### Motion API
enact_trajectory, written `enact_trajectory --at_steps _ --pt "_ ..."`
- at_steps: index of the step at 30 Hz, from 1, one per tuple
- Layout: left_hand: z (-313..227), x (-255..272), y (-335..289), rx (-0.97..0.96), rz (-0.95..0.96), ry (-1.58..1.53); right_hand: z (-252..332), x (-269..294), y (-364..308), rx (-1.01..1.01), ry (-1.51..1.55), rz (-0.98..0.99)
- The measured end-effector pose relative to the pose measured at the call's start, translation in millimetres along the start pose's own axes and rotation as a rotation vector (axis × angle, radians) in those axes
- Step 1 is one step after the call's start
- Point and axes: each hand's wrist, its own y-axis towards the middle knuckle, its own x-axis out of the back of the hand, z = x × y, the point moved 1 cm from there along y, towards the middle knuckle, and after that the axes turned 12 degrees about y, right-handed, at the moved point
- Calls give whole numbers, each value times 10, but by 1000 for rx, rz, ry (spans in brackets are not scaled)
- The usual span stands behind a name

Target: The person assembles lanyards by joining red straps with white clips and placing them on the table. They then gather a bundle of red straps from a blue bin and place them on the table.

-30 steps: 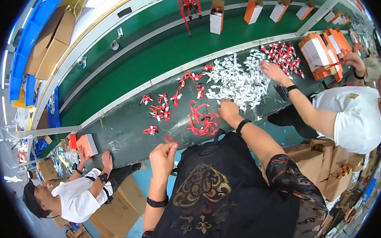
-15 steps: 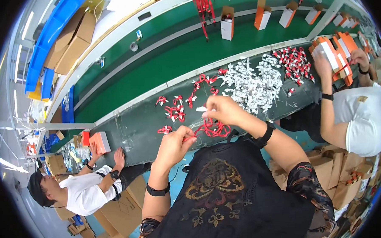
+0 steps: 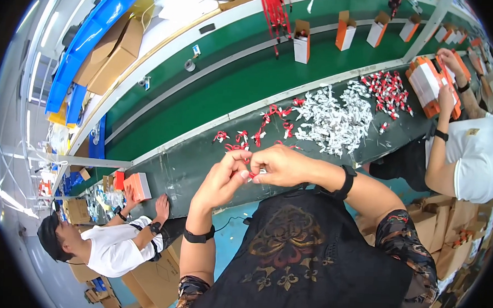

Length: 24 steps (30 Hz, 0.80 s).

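My left hand (image 3: 221,179) and my right hand (image 3: 283,165) meet close together over the near edge of the dark work surface. Fingertips of both pinch a thin red cord (image 3: 251,175) with a bit of white on it; most of it is hidden behind the fingers. Just beyond lie several looped red cords (image 3: 258,137) with white ends, loosely scattered. To their right spreads a big heap of small white pieces (image 3: 336,122), maybe bundled cords or ties. Farther right is a pile of red-and-white bundles (image 3: 389,93).
Beyond the ledge, a green belt (image 3: 215,108) carries upright white-and-orange boxes (image 3: 301,48). Red cords (image 3: 274,15) hang above it. A person at left touches an orange-white box (image 3: 141,187); another at right handles orange-white boxes (image 3: 426,79). Cardboard cartons (image 3: 150,276) stand below.
My right hand has come down and left to meet my left hand; the dangling red loops are now mostly hidden. The view has shifted slightly. The right-hand person's hands have moved over the boxes.
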Motion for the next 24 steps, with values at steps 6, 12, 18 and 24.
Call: enact_trajectory --at_steps 6,12,18,24 --pt "367 -317 86 23 -129 -702 161 -27 -36 -71 430 -2" --pt "-49 -944 198 92 -318 -1333 377 17 59 89 116 -405" --pt "206 -754 -54 257 -332 -314 194 200 78 345 -760 -348" --pt "165 -499 -274 55 -479 156 166 213 -73 -267 266 491"
